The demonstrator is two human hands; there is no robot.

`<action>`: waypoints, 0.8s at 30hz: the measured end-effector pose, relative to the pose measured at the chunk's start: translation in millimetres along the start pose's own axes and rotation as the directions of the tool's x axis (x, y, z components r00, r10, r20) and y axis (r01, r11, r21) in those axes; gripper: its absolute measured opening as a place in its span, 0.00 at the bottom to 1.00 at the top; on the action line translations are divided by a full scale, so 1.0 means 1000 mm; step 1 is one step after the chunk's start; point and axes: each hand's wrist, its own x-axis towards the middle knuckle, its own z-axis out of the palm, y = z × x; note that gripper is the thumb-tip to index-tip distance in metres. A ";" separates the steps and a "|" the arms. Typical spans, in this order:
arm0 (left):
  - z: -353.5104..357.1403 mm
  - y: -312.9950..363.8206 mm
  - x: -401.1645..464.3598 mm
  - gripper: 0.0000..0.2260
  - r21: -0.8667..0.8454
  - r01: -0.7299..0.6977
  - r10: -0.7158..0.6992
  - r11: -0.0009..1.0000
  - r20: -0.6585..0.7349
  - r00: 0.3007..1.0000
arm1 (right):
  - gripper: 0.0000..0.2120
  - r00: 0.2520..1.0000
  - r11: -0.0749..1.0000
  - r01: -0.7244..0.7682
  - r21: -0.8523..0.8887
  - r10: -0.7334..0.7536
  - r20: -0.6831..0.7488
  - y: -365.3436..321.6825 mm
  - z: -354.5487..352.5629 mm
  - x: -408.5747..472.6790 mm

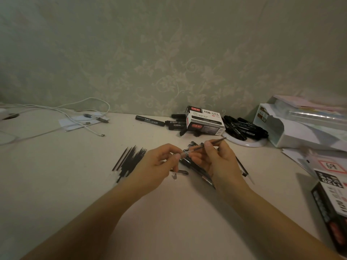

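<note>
Seen from above a pale table [169,212]: left hand [159,164] and right hand [216,158] meeting just over a heap of dark pens [185,160]. Pinched in the right fingertips, a thin pen refill [220,139], long axis slanting from lower left up toward the far right, metal tip poking out past the knuckles. Pinched between left thumb and forefinger, a small clear sleeve [185,152] at the refill's near end, in line with it, so left hand nearer that end. Junction half hidden by fingers; unclear whether joined or just short. Off to the left, a fan of loose black refills [129,162]; below the hands, a clear cap [181,172] flat on the table.
</note>
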 end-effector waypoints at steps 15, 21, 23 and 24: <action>-0.007 0.007 0.004 0.07 0.079 -0.067 0.085 0.995 -0.255 0.963 | 0.11 0.961 0.496 0.274 -0.824 -0.105 0.256 -0.021 0.008 -0.009; -0.011 -0.006 -0.007 0.10 0.252 -0.127 0.169 0.959 -0.151 0.974 | 0.11 0.855 0.213 0.518 -0.828 -0.102 0.508 0.014 0.015 -0.023; -0.014 -0.011 -0.006 0.09 0.286 -0.142 0.182 0.948 -0.117 0.976 | 0.09 0.836 0.170 0.548 -0.819 -0.112 0.537 0.019 0.016 -0.022; -0.015 -0.012 -0.006 0.09 0.314 -0.158 0.200 0.936 -0.103 0.974 | 0.08 0.827 0.157 0.563 -0.812 -0.118 0.550 0.020 0.018 -0.022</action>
